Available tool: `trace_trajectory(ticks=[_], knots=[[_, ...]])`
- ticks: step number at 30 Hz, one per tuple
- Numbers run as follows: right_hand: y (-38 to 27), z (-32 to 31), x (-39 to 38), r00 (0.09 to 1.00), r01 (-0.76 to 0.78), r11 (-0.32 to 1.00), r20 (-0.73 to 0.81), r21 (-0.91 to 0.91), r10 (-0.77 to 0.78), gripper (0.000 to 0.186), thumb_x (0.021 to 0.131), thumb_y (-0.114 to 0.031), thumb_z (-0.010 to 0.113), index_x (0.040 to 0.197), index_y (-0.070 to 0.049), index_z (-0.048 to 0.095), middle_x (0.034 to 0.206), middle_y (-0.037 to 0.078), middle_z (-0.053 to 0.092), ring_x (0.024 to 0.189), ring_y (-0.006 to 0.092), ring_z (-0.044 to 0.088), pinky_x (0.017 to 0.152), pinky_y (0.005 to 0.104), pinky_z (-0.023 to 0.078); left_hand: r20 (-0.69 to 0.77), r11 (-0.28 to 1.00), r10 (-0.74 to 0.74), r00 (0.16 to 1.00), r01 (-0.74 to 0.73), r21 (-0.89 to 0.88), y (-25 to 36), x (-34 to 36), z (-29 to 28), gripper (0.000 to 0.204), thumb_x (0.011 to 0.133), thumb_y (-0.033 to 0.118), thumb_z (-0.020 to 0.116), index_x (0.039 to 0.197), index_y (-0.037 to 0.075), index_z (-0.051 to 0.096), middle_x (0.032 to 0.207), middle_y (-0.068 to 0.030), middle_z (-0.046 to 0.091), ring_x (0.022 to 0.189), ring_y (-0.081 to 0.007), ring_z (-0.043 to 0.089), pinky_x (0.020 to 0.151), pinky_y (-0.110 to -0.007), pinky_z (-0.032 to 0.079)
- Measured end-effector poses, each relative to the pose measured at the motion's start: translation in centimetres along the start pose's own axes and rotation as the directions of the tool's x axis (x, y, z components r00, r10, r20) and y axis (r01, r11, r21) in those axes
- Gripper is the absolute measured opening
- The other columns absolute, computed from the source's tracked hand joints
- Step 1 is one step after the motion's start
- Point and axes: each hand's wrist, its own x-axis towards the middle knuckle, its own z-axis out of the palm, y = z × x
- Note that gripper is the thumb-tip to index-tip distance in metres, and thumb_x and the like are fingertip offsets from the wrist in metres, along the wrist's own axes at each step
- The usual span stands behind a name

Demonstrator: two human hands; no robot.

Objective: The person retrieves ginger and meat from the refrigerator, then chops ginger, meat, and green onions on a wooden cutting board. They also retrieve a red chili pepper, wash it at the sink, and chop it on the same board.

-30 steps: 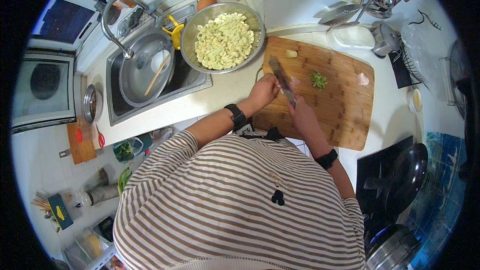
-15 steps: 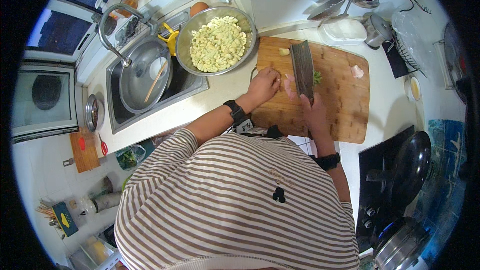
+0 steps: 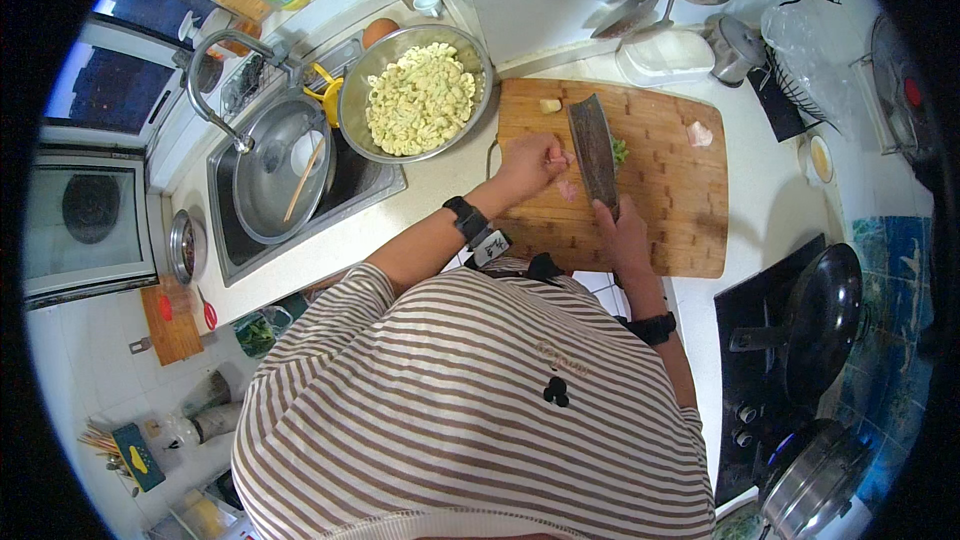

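My right hand (image 3: 620, 230) is wrapped round the handle of a dark-bladed cleaver (image 3: 596, 148), its blade pointing away from me over a wooden cutting board (image 3: 675, 210). To the blade's left, my left hand (image 3: 532, 165) is closed, fingers curled, with its fingertips at a small pink piece; whether they grip it is hidden. Thin pink slices that look like raw meat (image 3: 567, 188) lie between hand and blade. A small yellowish chunk (image 3: 550, 106) sits farther back. Green leafy bits (image 3: 620, 152) show just right of the blade, and another pink piece (image 3: 699, 134) lies at the board's right.
Left of the board stands a metal bowl (image 3: 348, 122) of pale yellow-green chopped food. Beyond it is the sink (image 3: 222, 240) with a metal basin and faucet (image 3: 195, 80). At right are a black stove (image 3: 735, 380), a black pan (image 3: 828, 325) and a steel pot (image 3: 815, 485).
My left fingertips have come to the small pink piece beside the blade. The cleaver stays in my right hand, tilted slightly more. The whole view has shifted a little.
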Motion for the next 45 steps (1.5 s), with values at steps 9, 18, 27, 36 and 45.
trace_trajectory(ticks=[9, 18, 27, 36, 45], knots=[[-0.2, 2.0, 0.1, 0.952, -0.013, 1.000, 0.305, 0.003, 0.011, 0.047, 0.087, -0.042, 0.058, 0.108, 0.000, 0.056, 0.092, 0.028, 0.063, 0.089, 0.0446, 0.061, 0.076, 0.0478, 0.048, 0.174, 0.647, -0.486, 0.856, 0.486, -0.587, -4.5, -2.4, -2.6, 0.006, 0.086, 0.002, 0.061, 0.082, 0.002, 0.057, 0.077, -0.0055, 0.063, 0.064, -0.0119, 0.056, 0.059, -0.025, 0.047], [0.6, 2.6, 1.1, 0.987, 0.052, 0.992, 0.155, -0.115, -0.034, 0.046, 0.088, -0.040, 0.058, 0.112, -0.001, 0.052, 0.092, 0.030, 0.063, 0.087, 0.0476, 0.060, 0.076, 0.0525, 0.048, 0.195, 0.834, -0.384, 0.903, 0.430, -0.346, -2.0, -2.7, -1.2, 0.006, 0.086, 0.002, 0.057, 0.089, 0.001, 0.051, 0.080, -0.0128, 0.063, 0.068, -0.0253, 0.061, 0.062, -0.034, 0.051], [-3.1, 1.2, -0.7, 0.963, 0.116, 0.980, 0.258, -0.162, -0.072, 0.050, 0.091, -0.030, 0.055, 0.134, -0.010, 0.040, 0.095, 0.029, 0.063, 0.089, 0.0475, 0.060, 0.077, 0.0546, 0.048, -0.007, 0.992, -0.062, 0.998, 0.062, 0.114, -2.3, -4.9, -1.4, 0.026, 0.082, 0.019, 0.065, 0.101, 0.007, 0.051, 0.103, -0.0156, 0.053, 0.091, -0.0379, 0.058, 0.074, -0.045, 0.049], [-3.8, 2.3, -0.5, 0.943, 0.166, 0.967, 0.319, -0.194, -0.098, 0.065, 0.091, -0.025, 0.051, 0.146, -0.010, 0.019, 0.127, 0.033, 0.047, 0.092, 0.0455, 0.061, 0.080, 0.0541, 0.049, -0.050, 0.990, -0.091, 0.995, 0.095, 0.104, -2.6, -4.7, -1.0, 0.020, 0.080, 0.015, 0.062, 0.097, 0.008, 0.053, 0.099, -0.0136, 0.054, 0.087, -0.0374, 0.059, 0.071, -0.046, 0.049], [-1.3, 6.2, 2.7, 0.981, 0.096, 0.989, 0.176, -0.111, -0.075, 0.046, 0.093, -0.035, 0.051, 0.124, -0.001, 0.044, 0.107, 0.031, 0.059, 0.090, 0.0477, 0.060, 0.079, 0.0537, 0.048, 0.043, 0.985, -0.096, 0.994, 0.089, 0.151, -2.1, -4.4, -1.0, 0.021, 0.082, 0.020, 0.064, 0.095, 0.007, 0.054, 0.096, -0.0146, 0.056, 0.087, -0.0363, 0.059, 0.072, -0.044, 0.049]])
